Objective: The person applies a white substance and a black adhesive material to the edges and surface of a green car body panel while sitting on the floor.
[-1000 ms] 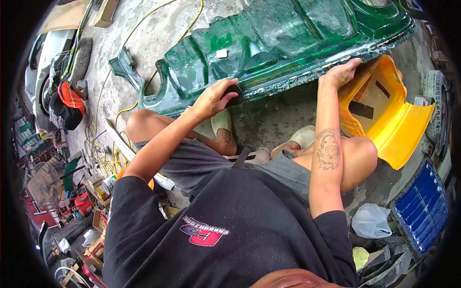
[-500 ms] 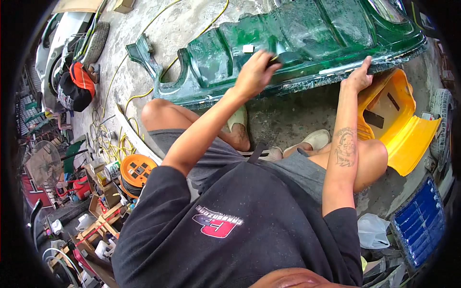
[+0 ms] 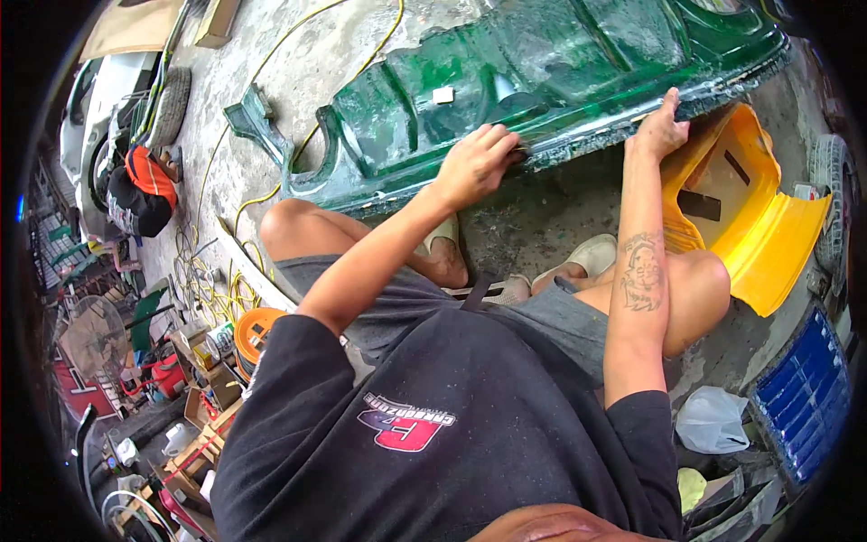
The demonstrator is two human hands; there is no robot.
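Observation:
A glossy green moulded panel point(image 3: 560, 54) with a rough, whitish front edge lies across the top of the view, above my bent legs. My left hand point(image 3: 474, 163) is closed round a small dark object point(image 3: 516, 155), too hidden to identify, at that front edge. Further right, my right hand point(image 3: 657, 135) grips the panel's edge, thumb or fingers reaching over the top. A small white block point(image 3: 442, 95) rests on the panel above my left hand.
A yellow moulded part point(image 3: 759, 262) lies right, near a blue panel point(image 3: 798, 387), tyre and plastic bag point(image 3: 710, 420). At left are yellow hoses, an orange cable reel point(image 3: 255, 334), clutter, and another person point(image 3: 135, 194) crouched beside a white vehicle.
My left hand has moved right along the panel's edge since a second ago, lifting higher half a second ago, then lowering onto the edge. My right hand keeps hold of the panel.

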